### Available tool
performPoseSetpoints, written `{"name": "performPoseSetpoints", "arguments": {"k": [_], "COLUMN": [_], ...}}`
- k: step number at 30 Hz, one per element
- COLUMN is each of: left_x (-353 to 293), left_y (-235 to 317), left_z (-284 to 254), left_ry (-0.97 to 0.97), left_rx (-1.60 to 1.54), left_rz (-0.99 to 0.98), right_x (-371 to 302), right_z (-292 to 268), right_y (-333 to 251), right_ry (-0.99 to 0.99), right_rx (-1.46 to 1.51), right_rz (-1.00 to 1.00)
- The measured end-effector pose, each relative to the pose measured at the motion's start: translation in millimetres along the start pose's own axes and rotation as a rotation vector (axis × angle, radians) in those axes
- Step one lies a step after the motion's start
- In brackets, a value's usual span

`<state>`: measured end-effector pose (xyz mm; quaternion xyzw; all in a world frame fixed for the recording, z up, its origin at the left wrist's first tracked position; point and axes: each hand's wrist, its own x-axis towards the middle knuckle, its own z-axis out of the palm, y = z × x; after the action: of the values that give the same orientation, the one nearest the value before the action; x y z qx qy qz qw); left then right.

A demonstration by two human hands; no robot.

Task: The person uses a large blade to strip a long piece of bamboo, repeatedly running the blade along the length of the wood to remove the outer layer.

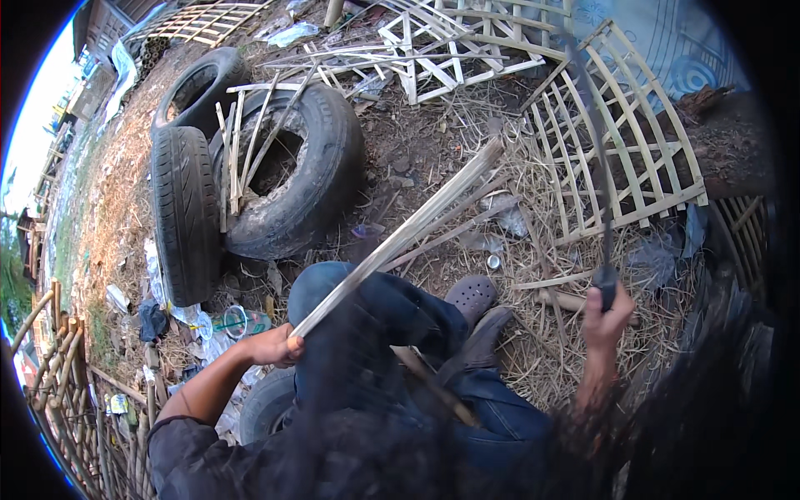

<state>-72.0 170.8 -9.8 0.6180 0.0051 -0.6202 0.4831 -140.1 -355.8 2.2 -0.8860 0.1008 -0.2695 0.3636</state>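
My left hand (pixel 273 347) is closed around the lower end of a pale split bamboo strip (pixel 393 243), beside my raised knee. The strip slants up and away to the right, its far end over the littered ground. On the right side, my right hand (pixel 608 323) grips the dark handle of a long machete (pixel 602 179). Its thin blade points up and away, passing in front of a bamboo lattice panel (pixel 629 125). The blade and the bamboo strip are apart. A stick (pixel 437 387) lies between my legs, partly hidden by them.
Several old tyres stand ahead on the left, including a large tyre (pixel 329 171) with bamboo strips leaning on it. More woven bamboo panels (pixel 467 54) lie at the back. Shavings (pixel 533 333) and plastic scraps litter the soil. A bamboo fence (pixel 71 392) runs along the left.
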Motion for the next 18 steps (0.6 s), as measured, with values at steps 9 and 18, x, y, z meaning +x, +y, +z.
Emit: {"name": "performPoseSetpoints", "arguments": {"k": [9, 18], "left_x": [2, 1], "left_y": [-14, -14], "left_z": [-10, -9], "left_ry": [-0.100, -0.098], "left_rx": [-0.169, -0.094], "left_rz": [0.099, 0.132], "right_x": [38, 67], "right_z": [108, -29], "right_y": [-50, 74], "right_ry": [-0.249, 0.208], "right_rx": [-0.245, -0.415], "right_rz": [-0.567, 0.217]}}
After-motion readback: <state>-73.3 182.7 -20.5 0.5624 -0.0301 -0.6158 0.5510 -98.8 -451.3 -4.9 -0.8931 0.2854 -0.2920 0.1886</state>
